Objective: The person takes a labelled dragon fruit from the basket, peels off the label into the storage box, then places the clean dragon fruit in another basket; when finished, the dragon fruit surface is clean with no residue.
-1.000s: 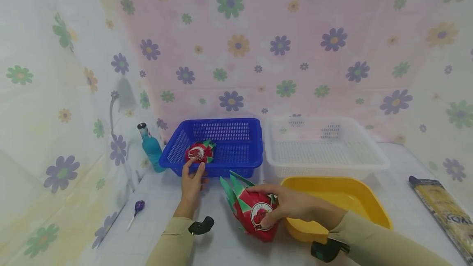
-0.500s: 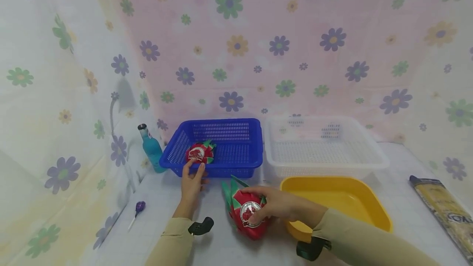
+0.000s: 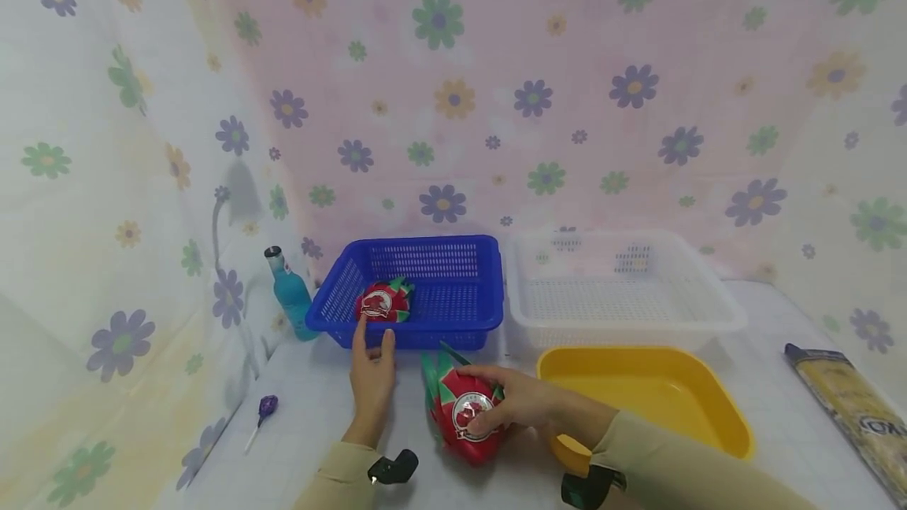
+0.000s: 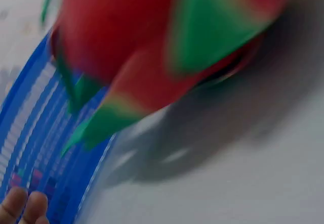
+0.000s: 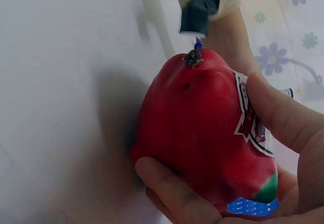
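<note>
My right hand (image 3: 527, 400) holds a red dragon fruit (image 3: 464, 437) with green leaf tips and a round white label, low over the table. In the right wrist view the thumb lies on the label and the fingers curl round the underside of the dragon fruit (image 5: 187, 113). A second dragon fruit (image 3: 386, 297) lies in the left part of the blue basket (image 3: 453, 327). My left hand (image 3: 372, 380) stands with forefinger and thumb pointing up at the basket's front rim, holding nothing. Its fingertips show low in the left wrist view, where the dragon fruit (image 4: 136, 32) looms blurred.
A white basket (image 3: 623, 325) stands right of the blue one, with a yellow basin (image 3: 648, 356) before it. Far right lies a yellow packet (image 3: 846, 408). To the left are a blue bottle (image 3: 292, 297) and a purple lollipop (image 3: 267, 406). Flowered cloth hangs behind.
My right hand has brought the dragon fruit leftward, away from the yellow basin. The left hand has drawn slightly back from the blue basket. The head view has tilted up a little.
</note>
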`<state>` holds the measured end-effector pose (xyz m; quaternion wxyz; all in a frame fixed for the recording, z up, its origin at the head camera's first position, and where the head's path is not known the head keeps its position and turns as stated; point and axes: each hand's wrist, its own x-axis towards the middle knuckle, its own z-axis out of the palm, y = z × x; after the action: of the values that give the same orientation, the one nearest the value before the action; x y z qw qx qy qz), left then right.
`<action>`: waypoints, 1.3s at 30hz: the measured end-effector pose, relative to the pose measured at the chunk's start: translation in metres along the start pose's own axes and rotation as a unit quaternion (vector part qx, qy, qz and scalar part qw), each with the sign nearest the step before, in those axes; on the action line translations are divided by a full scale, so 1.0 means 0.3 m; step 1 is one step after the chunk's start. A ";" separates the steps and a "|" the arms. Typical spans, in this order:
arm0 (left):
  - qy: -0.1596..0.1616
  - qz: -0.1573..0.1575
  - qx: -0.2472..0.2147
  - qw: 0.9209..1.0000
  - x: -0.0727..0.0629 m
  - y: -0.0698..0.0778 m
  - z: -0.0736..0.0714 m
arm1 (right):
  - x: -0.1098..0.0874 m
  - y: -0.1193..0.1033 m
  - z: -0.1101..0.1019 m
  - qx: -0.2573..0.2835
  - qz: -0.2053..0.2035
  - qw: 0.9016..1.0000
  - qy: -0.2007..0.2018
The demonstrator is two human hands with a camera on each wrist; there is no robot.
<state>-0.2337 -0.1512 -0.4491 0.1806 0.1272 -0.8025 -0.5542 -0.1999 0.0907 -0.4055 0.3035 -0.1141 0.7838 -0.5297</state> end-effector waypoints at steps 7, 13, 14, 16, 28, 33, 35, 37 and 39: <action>-0.069 -0.035 -0.005 0.997 -0.201 0.056 0.004 | -0.007 -0.006 0.008 0.002 -0.013 1.000 -0.006; -0.188 -0.018 -0.006 0.982 -0.338 0.094 -0.005 | -0.013 -0.005 0.007 -0.008 -0.021 1.000 0.001; -0.199 -0.005 -0.009 0.980 -0.351 0.096 -0.007 | -0.013 -0.006 0.006 -0.012 -0.024 1.000 0.002; -0.213 0.013 -0.015 0.977 -0.366 0.098 -0.008 | -0.015 -0.009 0.005 -0.018 -0.031 0.999 0.002; -0.287 -0.003 -0.038 0.957 -0.365 0.096 -0.033 | -0.022 -0.012 0.007 -0.026 -0.039 0.999 -0.015; -0.276 0.002 -0.044 0.960 -0.364 0.089 -0.026 | -0.024 -0.013 0.002 -0.047 -0.042 0.998 -0.005; -0.269 -0.003 -0.049 0.962 -0.363 0.088 -0.024 | -0.025 -0.014 0.001 -0.064 -0.046 0.997 0.009; -0.260 -0.008 -0.056 0.964 -0.363 0.086 -0.021 | -0.027 -0.014 0.001 -0.080 -0.053 0.995 0.023; -0.253 -0.013 -0.061 0.966 -0.362 0.085 -0.017 | -0.028 -0.014 0.004 -0.089 -0.062 0.993 0.036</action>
<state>-0.1337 -0.1026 -0.4397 -0.0281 -0.0178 -0.7852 -0.6184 -0.1934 0.0922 -0.3989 0.2300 -0.1701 0.8294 -0.4798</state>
